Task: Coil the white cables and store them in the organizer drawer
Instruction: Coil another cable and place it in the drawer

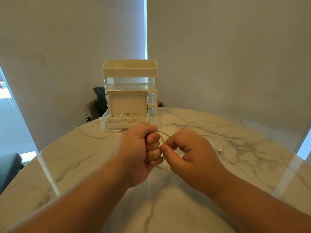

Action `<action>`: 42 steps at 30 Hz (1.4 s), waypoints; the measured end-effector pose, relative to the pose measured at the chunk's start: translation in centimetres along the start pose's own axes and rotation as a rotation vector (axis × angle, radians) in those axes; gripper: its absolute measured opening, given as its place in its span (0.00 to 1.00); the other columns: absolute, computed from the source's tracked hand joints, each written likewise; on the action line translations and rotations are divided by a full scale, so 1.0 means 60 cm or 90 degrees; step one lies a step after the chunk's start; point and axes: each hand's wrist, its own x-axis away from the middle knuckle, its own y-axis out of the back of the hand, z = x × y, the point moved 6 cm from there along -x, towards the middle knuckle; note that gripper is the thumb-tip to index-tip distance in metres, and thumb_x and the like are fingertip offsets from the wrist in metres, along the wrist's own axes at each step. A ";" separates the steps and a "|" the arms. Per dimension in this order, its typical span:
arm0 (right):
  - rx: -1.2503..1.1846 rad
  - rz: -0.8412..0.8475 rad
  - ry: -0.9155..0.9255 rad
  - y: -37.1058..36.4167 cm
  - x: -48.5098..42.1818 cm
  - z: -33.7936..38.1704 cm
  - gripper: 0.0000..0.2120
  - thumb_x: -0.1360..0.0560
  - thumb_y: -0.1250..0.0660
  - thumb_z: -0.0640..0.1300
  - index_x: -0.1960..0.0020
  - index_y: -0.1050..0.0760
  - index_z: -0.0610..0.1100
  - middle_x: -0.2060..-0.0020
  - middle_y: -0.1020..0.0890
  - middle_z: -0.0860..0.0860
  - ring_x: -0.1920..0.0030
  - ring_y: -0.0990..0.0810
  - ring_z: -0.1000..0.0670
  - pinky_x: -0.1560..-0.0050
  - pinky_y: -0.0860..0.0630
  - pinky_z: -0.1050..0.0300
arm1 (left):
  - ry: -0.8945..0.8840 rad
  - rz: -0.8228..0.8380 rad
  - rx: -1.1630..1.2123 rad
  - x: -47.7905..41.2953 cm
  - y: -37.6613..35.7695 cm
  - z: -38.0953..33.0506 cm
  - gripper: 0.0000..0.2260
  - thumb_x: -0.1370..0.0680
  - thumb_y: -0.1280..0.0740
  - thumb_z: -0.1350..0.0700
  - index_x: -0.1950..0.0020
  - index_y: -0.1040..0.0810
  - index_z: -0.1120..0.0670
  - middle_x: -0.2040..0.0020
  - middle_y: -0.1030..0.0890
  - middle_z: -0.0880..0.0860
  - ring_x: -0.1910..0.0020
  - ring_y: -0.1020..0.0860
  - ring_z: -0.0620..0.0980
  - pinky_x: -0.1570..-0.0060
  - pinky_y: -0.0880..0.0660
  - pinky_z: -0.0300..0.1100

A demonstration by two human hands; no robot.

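Observation:
A white cable [204, 123] trails across the marble table [252, 157] from the right into my hands. My left hand [140, 152] is a fist gripping a loop of that cable at the centre. My right hand [185, 150] pinches the same cable right beside the left fingers. The cable's plug end [219, 151] lies on the table right of my right hand. Behind my hands stands the white organizer [130, 76], with its bottom drawer [109, 126] pulled out. In the drawer sits an open white box [127, 105] holding coiled cables [125, 119].
Another white cable [94, 136] lies loose on the table left of the drawer. A dark chair [96, 105] with cloth over it stands behind the table. Blinds cover the windows behind; a dark seat [8, 167] is at the far left.

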 end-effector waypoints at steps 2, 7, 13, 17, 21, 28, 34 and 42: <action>0.036 -0.004 -0.003 0.000 -0.002 0.001 0.07 0.27 0.37 0.51 0.63 0.25 0.52 0.67 0.27 0.59 0.60 0.26 0.57 0.62 0.33 0.69 | -0.004 0.002 -0.006 0.001 -0.002 0.002 0.22 0.20 0.44 0.55 0.75 0.37 0.52 0.78 0.43 0.49 0.79 0.45 0.46 0.76 0.42 0.41; 0.048 0.010 -0.012 0.002 -0.007 -0.006 0.07 0.27 0.34 0.49 0.64 0.23 0.50 0.67 0.26 0.58 0.60 0.26 0.56 0.62 0.33 0.69 | -0.008 0.002 0.011 0.001 -0.004 0.005 0.22 0.20 0.43 0.55 0.75 0.36 0.52 0.77 0.43 0.49 0.78 0.45 0.46 0.75 0.40 0.41; -0.141 0.011 -0.052 0.005 0.004 -0.019 0.12 0.26 0.37 0.50 0.62 0.23 0.44 0.67 0.23 0.52 0.63 0.24 0.51 0.62 0.27 0.56 | 0.000 0.010 0.044 0.002 -0.002 0.002 0.22 0.21 0.43 0.55 0.76 0.37 0.52 0.78 0.43 0.49 0.79 0.45 0.46 0.78 0.42 0.39; -0.398 0.016 -0.209 -0.009 0.011 -0.023 0.06 0.23 0.32 0.37 0.51 0.24 0.47 0.66 0.22 0.45 0.68 0.25 0.55 0.67 0.28 0.61 | -0.003 0.007 0.104 0.000 0.002 -0.002 0.20 0.23 0.43 0.55 0.76 0.38 0.52 0.79 0.43 0.48 0.81 0.45 0.45 0.76 0.46 0.39; -0.419 0.064 -0.242 -0.021 0.014 -0.020 0.08 0.21 0.34 0.38 0.54 0.18 0.47 0.68 0.19 0.52 0.68 0.24 0.58 0.67 0.28 0.63 | -0.011 0.020 0.145 0.000 0.001 -0.003 0.17 0.26 0.41 0.55 0.75 0.38 0.52 0.80 0.43 0.48 0.82 0.44 0.45 0.76 0.47 0.38; -0.343 0.090 -0.179 -0.014 0.008 0.007 0.10 0.21 0.33 0.40 0.55 0.14 0.48 0.62 0.14 0.56 0.59 0.18 0.57 0.55 0.25 0.66 | -0.021 0.004 0.177 -0.003 0.004 -0.007 0.21 0.23 0.44 0.55 0.77 0.37 0.52 0.80 0.44 0.48 0.81 0.46 0.45 0.76 0.46 0.38; -0.338 0.109 -0.259 -0.023 0.011 -0.006 0.13 0.21 0.35 0.41 0.58 0.15 0.50 0.66 0.17 0.56 0.66 0.23 0.61 0.62 0.29 0.68 | -0.020 -0.013 0.197 -0.007 0.007 -0.002 0.21 0.21 0.44 0.55 0.75 0.35 0.53 0.80 0.43 0.48 0.81 0.44 0.45 0.78 0.42 0.38; -0.192 0.121 -0.250 -0.022 0.010 -0.016 0.11 0.22 0.35 0.45 0.60 0.18 0.47 0.65 0.18 0.49 0.68 0.24 0.55 0.65 0.28 0.59 | -0.007 -0.027 0.198 -0.008 0.007 0.008 0.19 0.21 0.44 0.55 0.73 0.33 0.54 0.78 0.42 0.48 0.80 0.43 0.45 0.76 0.40 0.40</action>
